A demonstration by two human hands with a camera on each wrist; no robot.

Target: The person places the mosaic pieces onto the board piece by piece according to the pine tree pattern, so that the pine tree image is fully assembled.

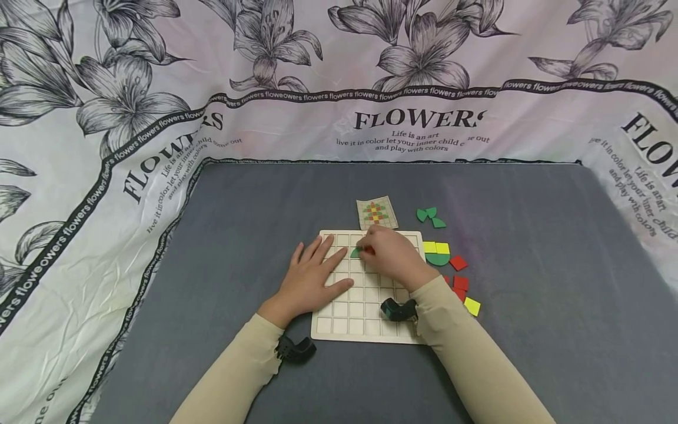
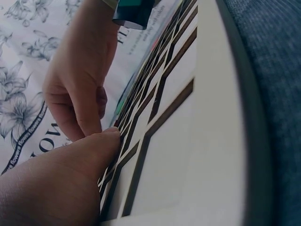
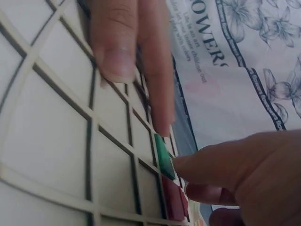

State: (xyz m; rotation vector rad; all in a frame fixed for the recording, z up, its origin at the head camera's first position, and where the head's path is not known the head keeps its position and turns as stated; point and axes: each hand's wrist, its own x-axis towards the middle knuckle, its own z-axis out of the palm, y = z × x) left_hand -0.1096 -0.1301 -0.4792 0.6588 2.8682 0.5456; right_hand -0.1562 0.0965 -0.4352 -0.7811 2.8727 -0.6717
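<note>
Resting with its fingers spread, a person's left hand (image 1: 312,280) lies on the left side of a pale gridded board (image 1: 349,324). The right hand (image 1: 389,250), near it but apart, bends over the board's upper middle, its fingers gathered at a small red piece (image 3: 174,200); whether they pinch it or only touch it, I cannot tell. That red piece sits in the grid right beside a green piece (image 3: 163,157), which is close to a left fingertip. Beige sleeves (image 1: 228,359) cover both arms, and each wrist carries a black device (image 1: 295,349). Off the board's right edge are two yellow squares (image 1: 436,248) above a green half-round (image 1: 437,259), then several red squares (image 1: 460,283) and another yellow square (image 1: 472,306) lower down. Beyond the far edge lie a patterned card (image 1: 377,212) and, to its right, three green pieces (image 1: 438,223). Everything lies on a dark grey surface (image 1: 238,235), bordered by white flower-printed fabric (image 1: 413,129).
</note>
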